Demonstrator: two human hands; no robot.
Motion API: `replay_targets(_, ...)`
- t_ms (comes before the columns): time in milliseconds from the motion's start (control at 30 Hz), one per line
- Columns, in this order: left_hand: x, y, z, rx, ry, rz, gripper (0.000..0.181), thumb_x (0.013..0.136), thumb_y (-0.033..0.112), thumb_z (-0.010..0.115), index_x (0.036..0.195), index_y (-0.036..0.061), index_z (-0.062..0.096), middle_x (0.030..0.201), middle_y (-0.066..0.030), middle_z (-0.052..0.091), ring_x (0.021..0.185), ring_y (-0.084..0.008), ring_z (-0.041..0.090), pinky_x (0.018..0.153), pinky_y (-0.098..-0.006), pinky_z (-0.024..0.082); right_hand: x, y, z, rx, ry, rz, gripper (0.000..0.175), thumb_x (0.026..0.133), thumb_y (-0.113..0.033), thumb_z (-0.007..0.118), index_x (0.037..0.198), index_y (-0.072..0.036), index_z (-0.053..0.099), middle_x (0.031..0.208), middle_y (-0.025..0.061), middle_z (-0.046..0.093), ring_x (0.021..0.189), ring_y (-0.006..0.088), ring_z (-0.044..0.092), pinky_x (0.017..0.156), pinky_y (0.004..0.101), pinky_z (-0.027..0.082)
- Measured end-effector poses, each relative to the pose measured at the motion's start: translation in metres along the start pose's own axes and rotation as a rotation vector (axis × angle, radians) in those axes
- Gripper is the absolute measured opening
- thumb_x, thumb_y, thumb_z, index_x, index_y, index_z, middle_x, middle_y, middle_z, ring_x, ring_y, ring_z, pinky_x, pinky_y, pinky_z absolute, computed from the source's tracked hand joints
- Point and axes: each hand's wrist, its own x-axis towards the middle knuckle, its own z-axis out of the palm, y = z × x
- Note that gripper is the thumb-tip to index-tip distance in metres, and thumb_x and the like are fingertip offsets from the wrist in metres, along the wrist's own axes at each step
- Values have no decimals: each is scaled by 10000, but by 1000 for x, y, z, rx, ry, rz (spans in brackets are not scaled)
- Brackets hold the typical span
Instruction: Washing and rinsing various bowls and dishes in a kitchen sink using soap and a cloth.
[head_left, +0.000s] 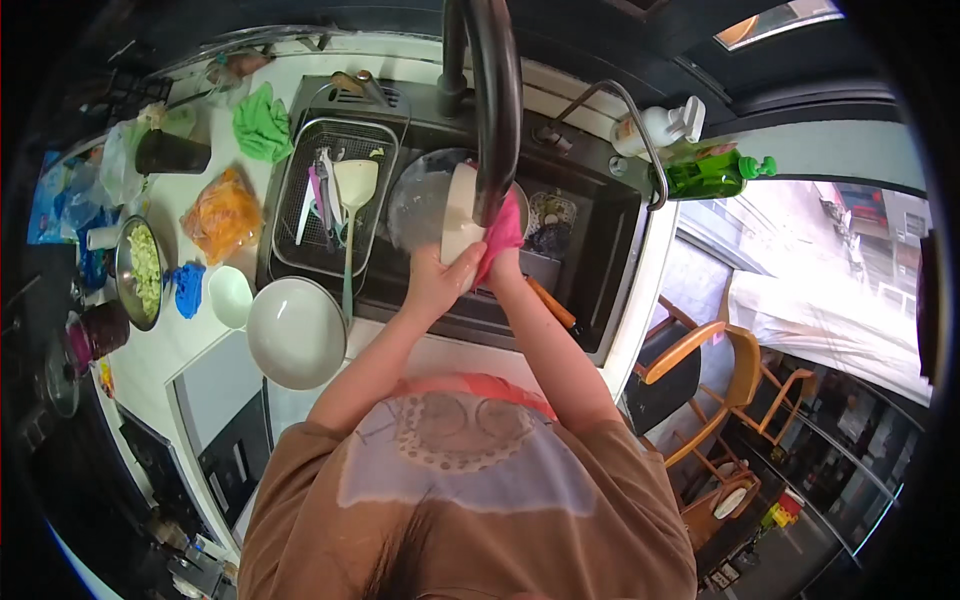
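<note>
Over the dark sink (607, 262), my left hand (439, 279) grips the near rim of a white bowl (457, 214) tilted on its side. In my right hand (507, 267) is a pink cloth (505, 232), pressed against the bowl's right side; the fingers are mostly hidden behind cloth and bowl. A large round basin (421, 196) with whitish, cloudy contents sits in the sink beneath and left of the bowl. The black faucet (496, 97) hangs in front of part of the bowl and cloth.
Left of my hands, a wire basket (281, 232) holds a spatula (357, 184) and other utensils. A large white bowl (296, 334) stands by the counter's front edge, beside a pale green bowl (231, 298). A wooden handle (551, 302) and a sink strainer (553, 217) lie at right.
</note>
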Motion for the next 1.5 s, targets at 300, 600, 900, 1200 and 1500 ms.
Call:
replay_targets(300,-14,13,-5,-280,87,-231,305,852,180,704,1068,-27,644,958,-77,680,822,-120,637,738,-282,512,-25,15,-18,111,-14,54,561,947,-255,488,1440,-72,289,1408,113,373,1276,240,387,1074,341,305)
replay_targets(600,15,6,-28,166,-243,-107,431,684,122,775,1068,-1,624,984,-89,682,894,-186,648,809,-331,504,-91,-16,-5,-1000,-380,-578,669,796,-305,641,1370,-40,423,1424,201,367,1362,411,277,1139,538,153)
replay_targets(900,24,41,-30,334,-515,-91,400,660,133,798,1014,11,659,906,-59,691,846,-128,621,791,-307,496,-16,-42,-10,-1310,-416,-754,504,757,-357,681,1137,-52,554,1066,102,602,1085,302,522,949,467,405)
replay_targets(1200,35,9,-34,-237,-300,-290,377,653,33,766,1012,-24,663,901,-78,684,773,-148,651,728,-301,524,3,15,-59,220,54,273,362,974,-319,449,1220,-66,528,1118,98,621,1008,242,604,880,387,490)
replay_targets(1500,49,-7,-7,-594,-56,-204,343,693,22,724,1028,-12,658,942,-66,681,828,-147,653,727,-292,516,-6,18,-64,607,43,504,542,979,-479,331,1310,-78,487,1295,149,554,1132,320,568,968,474,461)
